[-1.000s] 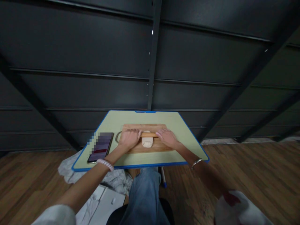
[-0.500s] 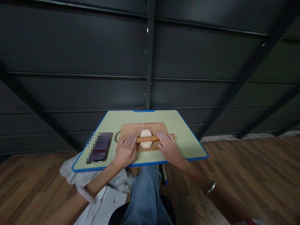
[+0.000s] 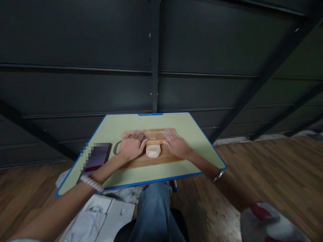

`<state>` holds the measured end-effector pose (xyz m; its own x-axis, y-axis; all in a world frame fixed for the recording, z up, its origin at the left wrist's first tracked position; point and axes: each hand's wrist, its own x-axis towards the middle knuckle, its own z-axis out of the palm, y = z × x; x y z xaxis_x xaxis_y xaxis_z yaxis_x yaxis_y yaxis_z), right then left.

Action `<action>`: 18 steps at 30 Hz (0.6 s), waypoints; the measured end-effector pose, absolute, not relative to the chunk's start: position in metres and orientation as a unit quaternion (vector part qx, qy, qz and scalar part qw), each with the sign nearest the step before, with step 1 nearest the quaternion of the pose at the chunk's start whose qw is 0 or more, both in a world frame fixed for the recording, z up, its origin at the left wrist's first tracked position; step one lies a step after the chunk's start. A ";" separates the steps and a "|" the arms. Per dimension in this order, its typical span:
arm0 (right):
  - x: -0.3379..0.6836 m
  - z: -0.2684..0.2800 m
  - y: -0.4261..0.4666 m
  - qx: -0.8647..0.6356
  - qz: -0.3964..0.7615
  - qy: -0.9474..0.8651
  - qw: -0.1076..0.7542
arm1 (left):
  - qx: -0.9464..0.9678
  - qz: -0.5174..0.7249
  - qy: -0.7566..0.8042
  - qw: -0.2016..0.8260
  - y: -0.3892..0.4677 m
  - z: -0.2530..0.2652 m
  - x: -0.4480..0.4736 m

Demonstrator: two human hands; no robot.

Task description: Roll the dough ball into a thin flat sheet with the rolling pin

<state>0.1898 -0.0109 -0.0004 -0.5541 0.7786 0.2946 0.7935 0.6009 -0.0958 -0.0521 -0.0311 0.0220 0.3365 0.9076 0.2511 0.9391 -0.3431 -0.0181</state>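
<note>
A wooden rolling pin (image 3: 152, 142) lies crosswise over the far part of a pale lump of dough (image 3: 153, 151). The dough rests on a wooden cutting board (image 3: 151, 162). My left hand (image 3: 132, 146) lies over the pin's left end, palm down, fingers stretched out past it and thumb along it. Over the right end is my right hand (image 3: 176, 144), also palm down with fingers extended forward. Both pin ends are hidden under the hands.
The board lies on a small pale-green table (image 3: 148, 121) with a blue rim. A phone (image 3: 97, 158), partly pixelated, is at the left, near the board's metal handle (image 3: 116, 147). A dark panelled wall (image 3: 113, 90) stands behind; white packaging (image 3: 111, 215) lies below.
Both hands have pushed the rolling pin away from me, from the dough's middle to its far part. My fingers are straighter now. The view has shifted and tilted slightly.
</note>
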 end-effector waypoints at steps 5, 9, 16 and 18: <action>0.187 -0.008 0.024 -0.450 -0.017 -0.884 0.125 | -0.819 -0.035 -0.572 0.015 0.005 0.030 -0.051; 0.183 -0.008 0.034 -0.480 -0.019 -0.870 0.114 | -0.810 -0.006 -0.586 -0.017 0.022 0.026 -0.054; 0.174 -0.002 0.030 -0.503 -0.044 -0.854 0.128 | -0.791 -0.032 -0.611 0.024 0.024 0.011 -0.057; 0.172 -0.002 0.029 -0.517 -0.051 -0.845 0.126 | -0.787 -0.033 -0.615 0.040 0.020 0.010 -0.056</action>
